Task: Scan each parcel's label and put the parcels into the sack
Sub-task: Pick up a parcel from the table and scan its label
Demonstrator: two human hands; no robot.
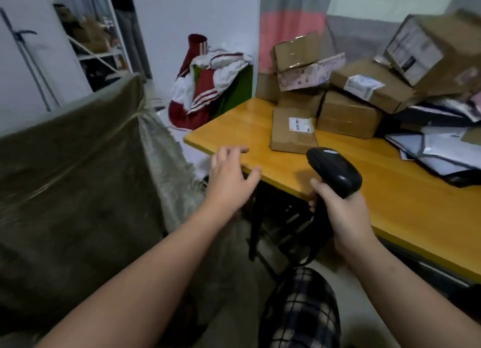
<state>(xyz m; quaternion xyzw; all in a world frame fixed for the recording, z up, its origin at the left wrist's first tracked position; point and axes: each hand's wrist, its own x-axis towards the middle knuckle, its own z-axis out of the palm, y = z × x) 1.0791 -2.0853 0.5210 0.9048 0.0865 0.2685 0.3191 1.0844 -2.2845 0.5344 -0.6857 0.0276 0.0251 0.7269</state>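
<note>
Currently, the left hand (231, 173) is hovering over the near left edge of the yellow wooden table (390, 191), its fingers spread apart and holding nothing. It is positioned between the large olive-green woven sack (78, 178), which is standing open-topped at the left beside the table, and the small flat brown cardboard parcel (292, 130).

That parcel is lying flat on the table, apart from both hands, with its white printed label (301, 124) facing up at its far right corner. It is sitting just in front of the stacked pile of brown cardboard boxes (351, 87), which is occupying the far end of the table against the wall.

The right hand (343, 217) is gripping the black handheld barcode scanner (335, 170) by its handle, fingers curled round it and thumb lying up along the side. The scanner's head is being held above the table's near edge, near the small parcel but not touching it.

Grey and black plastic mailing bags (437, 149) are lying heaped on the table to the right of the boxes. A red and white striped jacket (205, 87) is lying crumpled beyond the table's far left corner. A checked dark and white garment (302, 308) is showing at the bottom, over the person's knee.
</note>
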